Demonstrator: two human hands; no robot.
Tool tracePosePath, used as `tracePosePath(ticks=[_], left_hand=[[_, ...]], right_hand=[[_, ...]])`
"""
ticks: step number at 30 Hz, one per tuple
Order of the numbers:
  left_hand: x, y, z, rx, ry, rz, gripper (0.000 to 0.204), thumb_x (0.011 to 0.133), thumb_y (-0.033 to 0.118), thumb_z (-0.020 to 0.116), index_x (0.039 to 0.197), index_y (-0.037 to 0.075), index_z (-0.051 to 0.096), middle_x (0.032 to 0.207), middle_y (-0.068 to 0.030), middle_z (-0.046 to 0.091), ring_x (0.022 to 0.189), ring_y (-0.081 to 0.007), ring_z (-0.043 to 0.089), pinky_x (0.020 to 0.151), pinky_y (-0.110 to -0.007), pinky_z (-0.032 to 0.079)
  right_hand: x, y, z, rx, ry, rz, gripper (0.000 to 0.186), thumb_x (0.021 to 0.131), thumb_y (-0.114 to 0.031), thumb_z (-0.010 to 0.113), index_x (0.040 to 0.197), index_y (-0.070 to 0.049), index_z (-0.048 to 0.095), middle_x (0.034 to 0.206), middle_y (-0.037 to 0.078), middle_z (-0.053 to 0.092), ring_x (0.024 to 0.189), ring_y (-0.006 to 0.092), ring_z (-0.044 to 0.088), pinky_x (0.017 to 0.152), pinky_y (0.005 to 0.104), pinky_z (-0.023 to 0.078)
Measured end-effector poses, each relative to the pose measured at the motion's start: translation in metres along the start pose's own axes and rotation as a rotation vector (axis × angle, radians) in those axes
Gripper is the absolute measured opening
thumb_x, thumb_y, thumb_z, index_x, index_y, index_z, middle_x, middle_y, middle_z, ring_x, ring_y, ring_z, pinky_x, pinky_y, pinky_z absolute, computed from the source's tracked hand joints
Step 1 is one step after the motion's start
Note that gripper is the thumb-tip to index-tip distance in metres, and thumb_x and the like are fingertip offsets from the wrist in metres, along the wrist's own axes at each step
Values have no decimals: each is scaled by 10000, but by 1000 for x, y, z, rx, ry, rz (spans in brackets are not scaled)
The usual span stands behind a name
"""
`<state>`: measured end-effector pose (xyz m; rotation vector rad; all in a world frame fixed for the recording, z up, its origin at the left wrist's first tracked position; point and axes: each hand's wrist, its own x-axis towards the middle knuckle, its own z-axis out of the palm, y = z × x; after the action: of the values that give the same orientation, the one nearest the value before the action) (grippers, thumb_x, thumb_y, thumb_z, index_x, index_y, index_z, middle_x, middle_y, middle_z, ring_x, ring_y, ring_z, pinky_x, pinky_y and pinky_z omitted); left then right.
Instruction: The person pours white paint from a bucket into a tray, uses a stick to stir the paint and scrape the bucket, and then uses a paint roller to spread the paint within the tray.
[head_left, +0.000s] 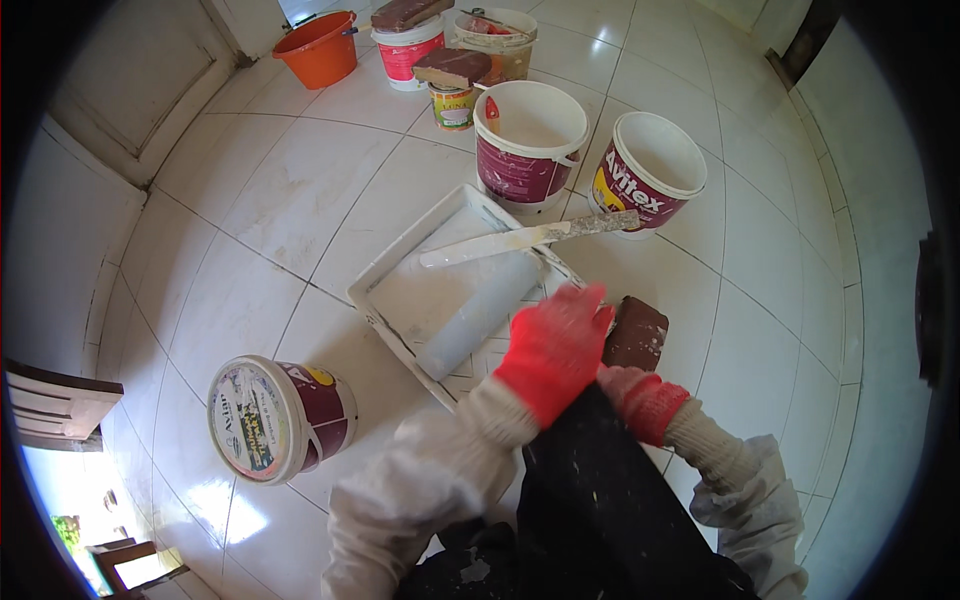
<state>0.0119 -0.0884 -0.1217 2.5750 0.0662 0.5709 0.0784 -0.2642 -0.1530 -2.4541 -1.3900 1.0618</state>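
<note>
My left hand [555,352], in a red-coated glove and slightly blurred, is over the near right corner of the white paint tray [385,325]. Its fingers look curled, and what they close on is hidden. Beside my dark-trousered knee, my right hand [642,402] wears the same kind of glove. It looks closed, with its fingers partly hidden. A brown block [636,333] with white specks lies just beyond it. In the tray rests a paint roller [475,318] with a grey-white sleeve; its handle does not show. A paint-crusted flat stick [530,237] lies across the tray's far side.
Beyond the tray stand an open maroon bucket [525,180] and a second maroon bucket [650,180]. A lidded bucket [285,420] is at left. Farther back are an orange tub [318,55], a pink bucket [408,58], a small can [452,107] and a tool-topped bucket [510,62].
</note>
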Motion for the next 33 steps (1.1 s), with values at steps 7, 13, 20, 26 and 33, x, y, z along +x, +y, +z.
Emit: tracePosePath(ticks=[7,13,20,26,33], left_hand=[[98,-21,100,490,-366,-126,578,885,160,484,1416,-8,331,1355,-177,474,953,-269,631,669,-439,533],[129,-52,145,643,-233,-82,421,878,187,493,1269,31,482,1070,-128,600,839,-255,651,613,-402,524],[148,-88,131,450,-362,-170,206,880,177,529,1025,71,630,993,-114,664,898,-253,674,606,-448,527],[142,-92,82,527,-248,49,183,826,185,574,963,73,618,914,-83,677,859,-261,667,679,-377,532],[142,-102,-10,257,-46,11,215,814,229,593,954,67,606,918,-135,663,881,-331,637,764,-428,501]], right_hand=[[-61,-22,-2,100,-6,135,480,931,-231,517,1337,-55,332,945,246,610,820,439,608,691,503,478],[-102,-28,-3,29,-107,242,521,956,-328,475,1385,-102,286,969,245,594,798,436,607,670,509,483],[-67,-37,-11,8,-14,167,439,966,-279,455,1352,-104,337,913,230,594,745,421,609,608,501,473],[-3,-36,-20,13,114,-19,417,954,-239,486,1318,-55,398,839,223,591,740,412,600,610,507,453],[-58,-32,-33,-83,97,13,425,957,-281,490,1313,-66,404,792,198,597,684,392,602,594,484,467]])
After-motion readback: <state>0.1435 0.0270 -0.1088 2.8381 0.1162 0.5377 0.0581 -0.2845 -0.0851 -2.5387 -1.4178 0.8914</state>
